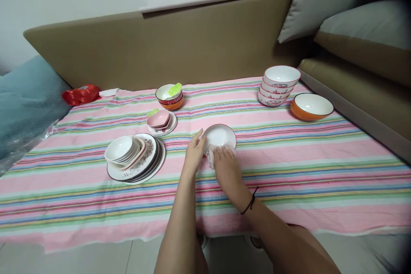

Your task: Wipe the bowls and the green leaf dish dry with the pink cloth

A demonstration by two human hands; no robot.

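A white bowl with a red rim (219,135) sits on the striped cloth (289,167) in front of me. My left hand (194,154) grips the bowl's left rim, fingers curled around it. My right hand (226,167) presses a pale pink rag (212,156) against the bowl's near edge, fingers closed on the rag. A black band circles my right wrist.
A stack of plates and small white dishes (135,156) lies to the left, with a pink dish on saucers (160,120) and stacked bowls (169,96) behind. Stacked patterned bowls (278,86) and an orange bowl (312,106) stand at the right. A red bag (81,94) lies at the far left.
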